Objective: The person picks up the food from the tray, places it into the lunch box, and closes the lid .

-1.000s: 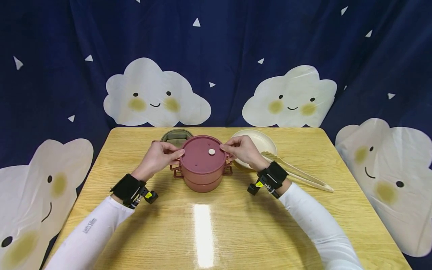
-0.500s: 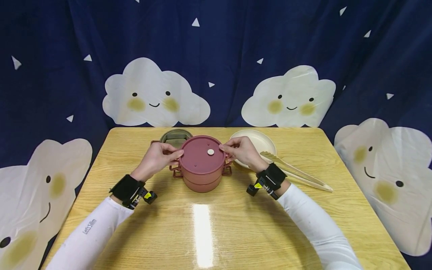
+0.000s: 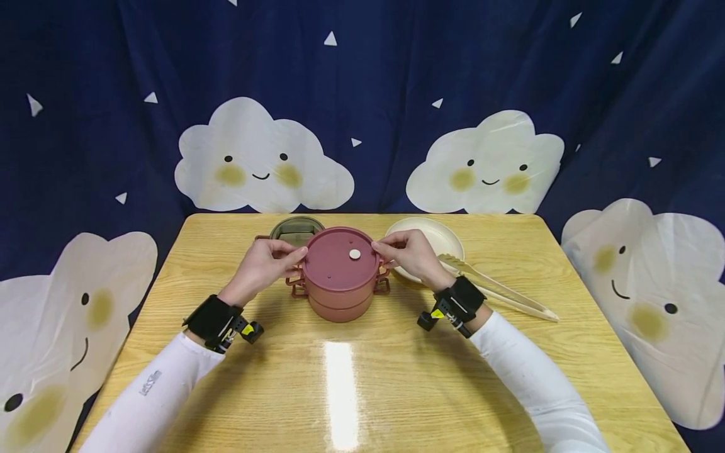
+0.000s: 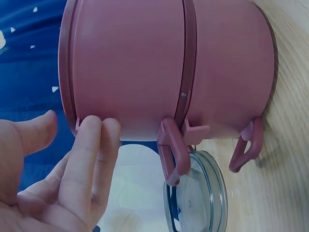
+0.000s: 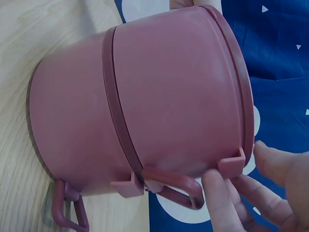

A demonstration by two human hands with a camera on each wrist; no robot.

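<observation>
A dusty-pink two-tier pot (image 3: 340,299) with loop handles stands upright on the wooden table. On top sits its flat matching lid (image 3: 334,258), which has a small white knob. My left hand (image 3: 263,264) is at the lid's left edge, thumb above and fingers below, by a side clip. Opposite it, my right hand (image 3: 410,255) pinches the right edge in the same way. From the right wrist, the fingertips (image 5: 215,186) show right beside a pink clip (image 5: 231,165). In the left wrist view, two fingertips (image 4: 91,123) lie against the upper tier's wall.
Behind the pot on the left is a round, see-through olive container (image 3: 296,221), partly covered by the pot. A cream plate (image 3: 438,236) lies back right, with beige tongs (image 3: 510,294) across its edge. A dark blue curtain (image 3: 379,75) hangs behind the table.
</observation>
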